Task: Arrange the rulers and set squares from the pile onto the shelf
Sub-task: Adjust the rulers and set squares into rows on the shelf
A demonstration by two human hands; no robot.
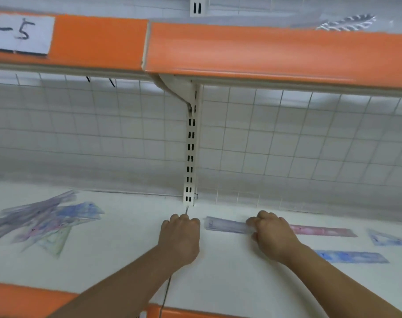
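Right hand (273, 235) grips purple ruler (225, 224) on white shelf (126, 260); left hand (180, 239) curled beside it; pile (39, 221) far left.

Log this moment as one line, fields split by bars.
right hand: grips purple ruler on shelf | left hand: curled, empty-looking | pile: at left | placed: pink ruler, blue ruler, set square

White label (18, 33) (marked "-5") above a wire grid (80, 134).

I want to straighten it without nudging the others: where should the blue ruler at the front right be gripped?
Probably pinch the blue ruler across its long edges near the middle, coming from the front with the right hand, now holding the purple ruler. It lies flat on the shelf, too thin to grab from above, its near edge free; the pink ruler lies behind it.
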